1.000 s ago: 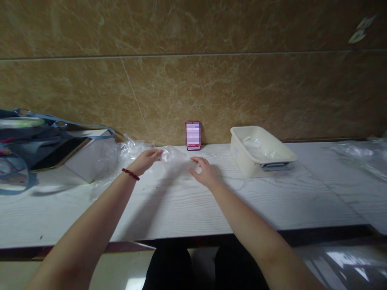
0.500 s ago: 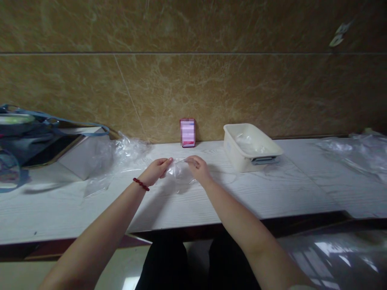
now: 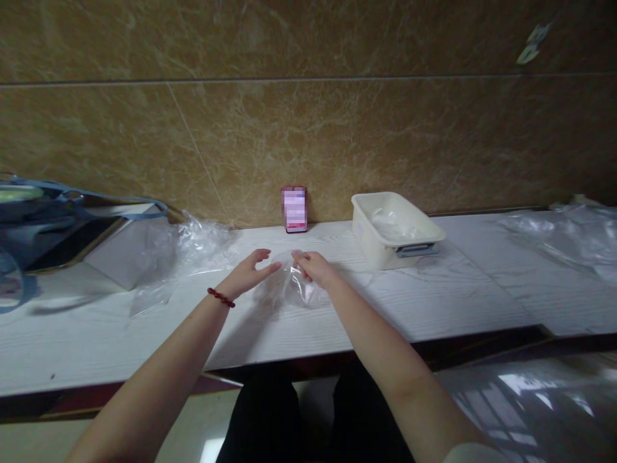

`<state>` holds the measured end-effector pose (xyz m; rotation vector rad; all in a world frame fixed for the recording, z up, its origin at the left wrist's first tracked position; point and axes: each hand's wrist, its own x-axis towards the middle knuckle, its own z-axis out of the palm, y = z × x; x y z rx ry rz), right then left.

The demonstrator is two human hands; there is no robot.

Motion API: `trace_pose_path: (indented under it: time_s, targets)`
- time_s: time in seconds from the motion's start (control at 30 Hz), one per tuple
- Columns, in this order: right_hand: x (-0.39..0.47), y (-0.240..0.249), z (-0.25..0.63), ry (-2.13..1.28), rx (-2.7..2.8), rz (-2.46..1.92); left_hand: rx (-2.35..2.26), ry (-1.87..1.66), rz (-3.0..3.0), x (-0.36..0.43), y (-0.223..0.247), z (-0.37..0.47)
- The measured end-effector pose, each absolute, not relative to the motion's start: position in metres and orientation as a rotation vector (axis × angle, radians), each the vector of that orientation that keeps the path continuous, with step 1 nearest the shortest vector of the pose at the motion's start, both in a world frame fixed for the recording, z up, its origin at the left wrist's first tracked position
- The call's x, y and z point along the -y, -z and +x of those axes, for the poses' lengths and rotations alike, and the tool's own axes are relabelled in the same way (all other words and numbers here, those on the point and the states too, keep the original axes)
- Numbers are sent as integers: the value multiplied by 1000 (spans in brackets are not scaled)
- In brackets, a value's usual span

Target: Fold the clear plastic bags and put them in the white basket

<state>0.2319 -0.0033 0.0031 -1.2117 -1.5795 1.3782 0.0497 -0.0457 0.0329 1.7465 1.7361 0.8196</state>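
Between my hands, over the white wood-grain counter, is a clear plastic bag. My right hand pinches the bag near its upper edge, fingers pressed together. The bag's crumpled film hangs below and to the left of those fingers. My left hand, with a red beaded bracelet on its wrist, is open beside the bag's left side. Its thumb and fingers are apart; whether the thumb tip touches the film I cannot tell.
A phone leans upright against the marble-patterned wall. To the right stands a cream plastic bin with clear film inside. Crumpled clear bags lie left, by a white box. More plastic film lies far right.
My left hand has let go of the bag and opened, shifting slightly left. My right hand still pinches the bag, which now hangs more crumpled. The view has shifted a little.
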Motion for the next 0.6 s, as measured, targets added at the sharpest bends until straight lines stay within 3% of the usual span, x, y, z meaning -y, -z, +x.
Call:
trace_pose_path:
  time_s: [0.27, 0.37, 0.5, 0.6]
  targets:
    - [11, -24, 249, -1424, 2038, -1007, -1216, -532, 1954, 31, -55, 69]
    - [-5, -46, 262, -1342, 2294, -1044, -1283, -553, 1946, 20, -66, 65]
    - [-32, -83, 260, -1001, 2222, -1461, -1570, -480, 1937, -2, -89, 64]
    - [-48, -106, 250, -778, 2086, -1474, -1706, -742, 1770, -21, -105, 68]
